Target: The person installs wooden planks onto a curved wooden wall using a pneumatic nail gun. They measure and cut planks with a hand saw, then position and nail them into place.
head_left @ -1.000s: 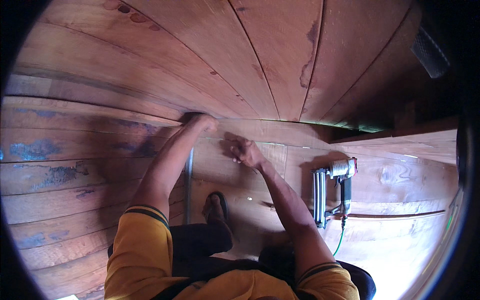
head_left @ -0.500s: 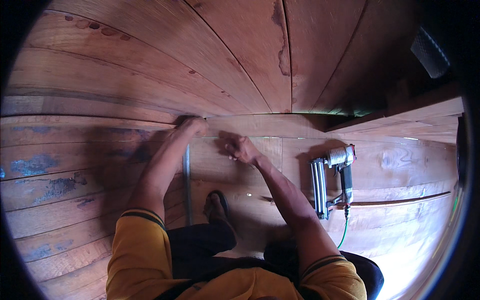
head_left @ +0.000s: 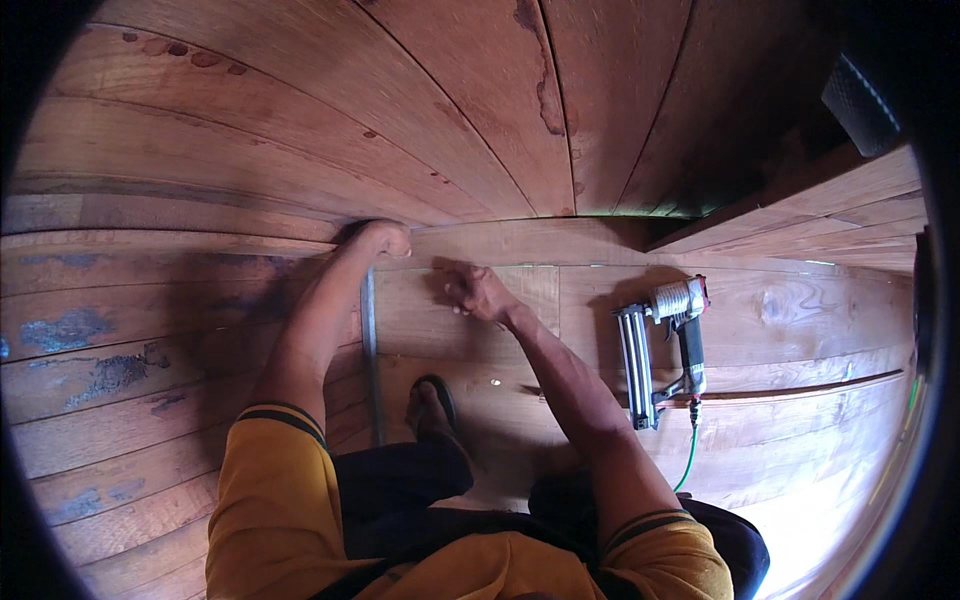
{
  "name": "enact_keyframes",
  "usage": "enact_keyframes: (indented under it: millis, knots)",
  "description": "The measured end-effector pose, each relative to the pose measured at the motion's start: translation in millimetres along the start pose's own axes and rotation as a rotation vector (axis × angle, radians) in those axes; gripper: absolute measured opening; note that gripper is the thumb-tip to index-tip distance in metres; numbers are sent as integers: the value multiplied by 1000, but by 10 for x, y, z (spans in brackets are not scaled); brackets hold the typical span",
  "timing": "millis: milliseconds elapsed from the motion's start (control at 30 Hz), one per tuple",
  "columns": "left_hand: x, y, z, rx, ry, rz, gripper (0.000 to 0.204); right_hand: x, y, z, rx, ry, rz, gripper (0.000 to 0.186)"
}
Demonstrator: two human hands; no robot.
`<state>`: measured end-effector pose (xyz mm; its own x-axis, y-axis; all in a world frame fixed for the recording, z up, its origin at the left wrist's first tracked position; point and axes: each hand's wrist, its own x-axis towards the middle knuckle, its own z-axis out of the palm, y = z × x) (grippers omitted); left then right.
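Note:
My left hand (head_left: 387,240) is closed against the seam where the upright plank wall (head_left: 480,130) meets the plank floor (head_left: 610,335). Its fingers are turned away, so whatever they grip is hidden. A little to the right and nearer to me, my right hand (head_left: 480,294) is held over the floor boards with its fingers curled in. Anything inside those fingers is too small to make out. Right of my right forearm lies a pneumatic nail gun (head_left: 660,350), silver and black, touched by neither hand.
A green air hose (head_left: 690,465) runs from the nail gun toward me. One thin metal strip (head_left: 371,350) lies along the floor beside my left forearm. Blue-stained planks (head_left: 100,340) cover the left side. A wooden ledge (head_left: 800,210) juts in at the right. My sandalled foot (head_left: 432,408) is below my hands.
The view has shifted slightly, so the wall seam and nail gun sit a little higher. Both hands keep nearly the same pose and place; the nail gun has stayed put.

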<state>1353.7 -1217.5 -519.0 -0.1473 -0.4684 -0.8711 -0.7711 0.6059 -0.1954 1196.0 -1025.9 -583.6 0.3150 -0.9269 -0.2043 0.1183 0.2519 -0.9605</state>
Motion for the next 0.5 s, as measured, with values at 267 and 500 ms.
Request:
enact_keyframes:
  millis: [267, 500]
  knots:
    - [-20, 6, 6, -80, 5, -36, 37, 76, 89, 2, 53, -29, -23, 45]
    - [146, -125, 124, 5, 55, 49, 37, 122, 205, -45, 169, -67, -20, 44]
